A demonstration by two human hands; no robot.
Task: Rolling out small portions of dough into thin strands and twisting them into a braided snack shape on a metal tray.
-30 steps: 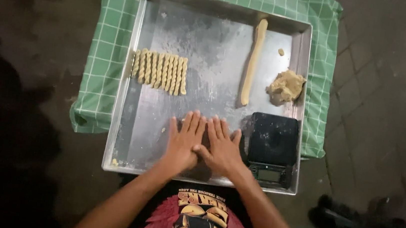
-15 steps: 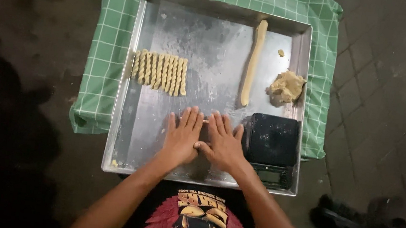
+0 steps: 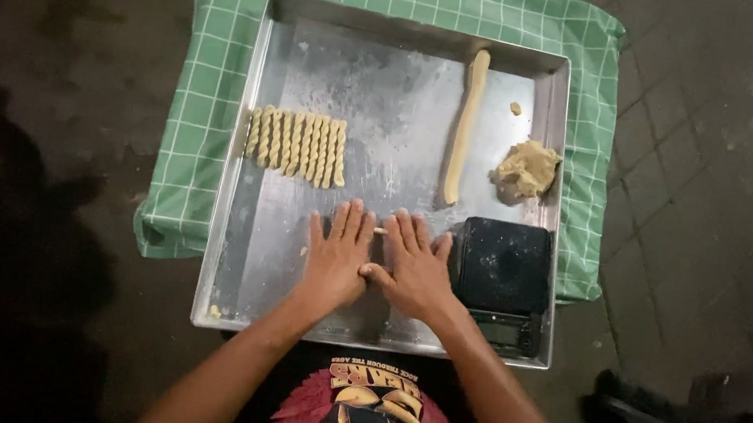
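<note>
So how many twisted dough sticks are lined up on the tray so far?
8 twisted dough sticks, side by side in one row at the left of the metal tray; blur may hide one more.

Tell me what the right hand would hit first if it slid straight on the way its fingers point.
Probably the near end of the long dough roll. The right hand lies flat on the tray, fingers pointing away from the person; the line could just miss it, passing left.

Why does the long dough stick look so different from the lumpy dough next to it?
The long dough stick is rolled smooth and thin, while the dough lump is rough and chunky. The stick runs from near the tray's far rim down toward the black scale; the lump sits in one spot near the right wall. Both are the same pale yellow.
</note>
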